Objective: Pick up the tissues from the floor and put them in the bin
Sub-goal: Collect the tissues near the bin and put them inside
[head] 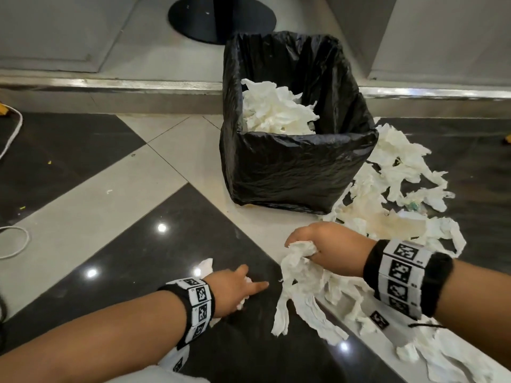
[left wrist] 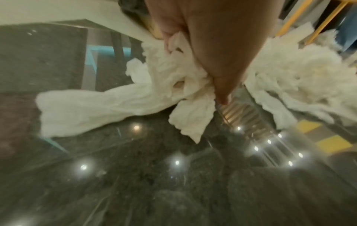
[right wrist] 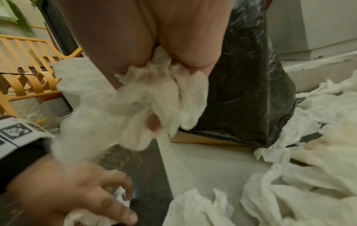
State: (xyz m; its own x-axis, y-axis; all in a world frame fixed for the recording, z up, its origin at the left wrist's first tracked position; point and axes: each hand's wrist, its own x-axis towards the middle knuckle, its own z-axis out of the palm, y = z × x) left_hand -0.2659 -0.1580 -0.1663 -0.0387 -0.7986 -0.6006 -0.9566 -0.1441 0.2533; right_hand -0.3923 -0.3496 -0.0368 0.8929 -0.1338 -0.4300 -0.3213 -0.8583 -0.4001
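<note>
- Near left: left hand (head: 235, 291) clutching a small tissue wad (left wrist: 179, 85), forefinger outstretched.
- Right hand (head: 318, 244) fisted around trailing tissues (head: 301, 283), gathered for the bin (head: 298, 167) beyond.

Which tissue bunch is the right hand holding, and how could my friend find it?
Start at the black-lined bin, then look just in front of it at the right hand. The bunch trails from its fingers; unlike the loose tissues lying beside the bin, it is gripped.
</note>
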